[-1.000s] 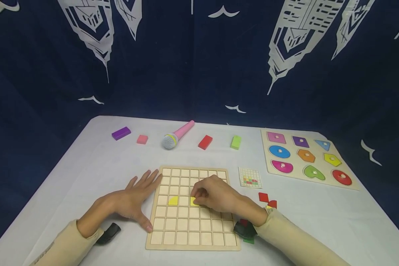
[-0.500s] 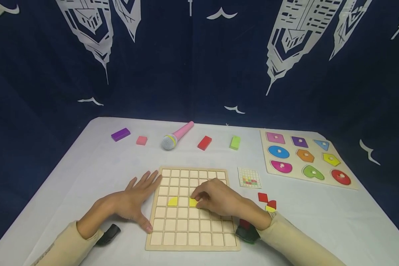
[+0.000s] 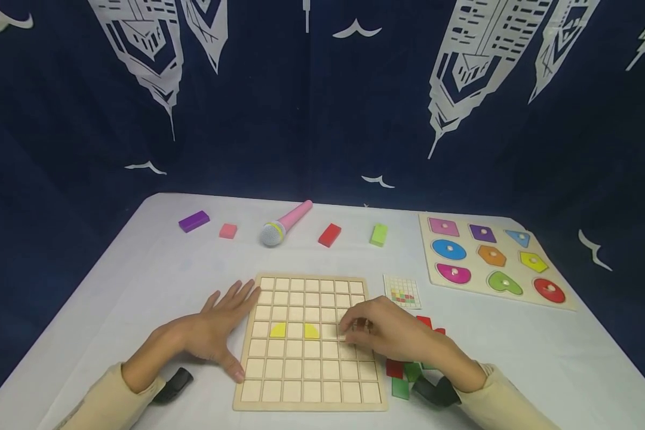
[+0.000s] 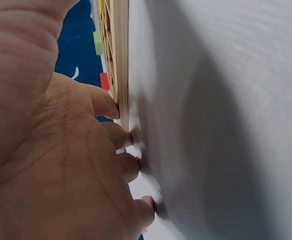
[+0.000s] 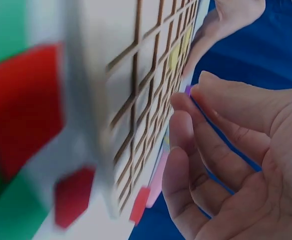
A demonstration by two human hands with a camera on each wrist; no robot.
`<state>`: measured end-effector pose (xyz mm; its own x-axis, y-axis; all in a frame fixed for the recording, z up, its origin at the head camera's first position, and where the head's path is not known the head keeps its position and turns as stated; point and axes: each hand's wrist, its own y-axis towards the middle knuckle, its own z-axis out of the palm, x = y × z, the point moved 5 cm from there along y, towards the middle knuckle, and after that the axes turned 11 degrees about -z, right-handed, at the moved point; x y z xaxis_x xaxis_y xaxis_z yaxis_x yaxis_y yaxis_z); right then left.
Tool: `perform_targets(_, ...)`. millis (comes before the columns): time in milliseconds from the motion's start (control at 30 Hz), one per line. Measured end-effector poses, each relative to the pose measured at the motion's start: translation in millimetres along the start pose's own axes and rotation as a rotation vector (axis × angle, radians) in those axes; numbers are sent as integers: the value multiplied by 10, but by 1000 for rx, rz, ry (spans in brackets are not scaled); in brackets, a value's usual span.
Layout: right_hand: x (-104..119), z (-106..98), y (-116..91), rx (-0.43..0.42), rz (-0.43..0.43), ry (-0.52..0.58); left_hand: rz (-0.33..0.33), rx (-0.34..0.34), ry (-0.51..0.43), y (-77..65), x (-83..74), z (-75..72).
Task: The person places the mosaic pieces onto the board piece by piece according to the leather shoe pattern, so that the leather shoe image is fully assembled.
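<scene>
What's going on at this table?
A person is working at a pale wooden grid board. Their left hand touches its left edge, while the right hand is over its right side, fingers curved, with nothing visible in them. Two yellow, curved-sided flat pieces sit in one row with a bare square between them. Loose flat red pieces and green pieces lie right of the board.

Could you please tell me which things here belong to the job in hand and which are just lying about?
Apparently in use: grid board, yellow pieces on it, red tiles and green tiles beside it, pattern card.

Apparently just lying about: purple block, pink block, pink microphone, red block, lime block, shape puzzle.
</scene>
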<state>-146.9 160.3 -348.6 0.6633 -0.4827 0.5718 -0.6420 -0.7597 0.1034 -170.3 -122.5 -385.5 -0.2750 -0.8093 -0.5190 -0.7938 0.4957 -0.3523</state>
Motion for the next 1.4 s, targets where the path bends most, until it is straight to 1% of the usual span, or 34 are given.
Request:
perform_targets(67, -35, -42, -97, 2, 7, -14, -3, -1, -7, -3, 4, 10)
perform_targets(233, -145, -146, -344, 6, 63, -42, -19, -2, 1, -3, 18, 18)
perform_targets(367, -242, -215, -540, 4, 101, -20, -10, -6, 20, -1, 7, 7)
perform_targets(533, -392, -301, -792, 0, 157, -6, -7, -3, 20, -9, -26, -6)
perform_targets(700, -545, -363, -992, -6, 188, 15, -12, -5, 24, -6, -30, -7)
perform_targets(800, -592, -399, -1089, -1, 212, 16, -19, -9, 30, 4, -26, 4)
perform_targets(900, -610, -428, -1159, 4, 239, 14, -26, -8, 32, 13, -18, 12)
perform_targets(1033, -622, -438, -1204, 10, 248, 15, -32, -3, 38, 24, 0, 11)
perform_targets(1200, -641, -420, -1224, 19, 264, 14, -44, 2, 53, 19, 17, 11)
perform_targets(1400, -652, -385, -1225, 9, 265, -20, -34, -16, 61, -6, -4, -9)
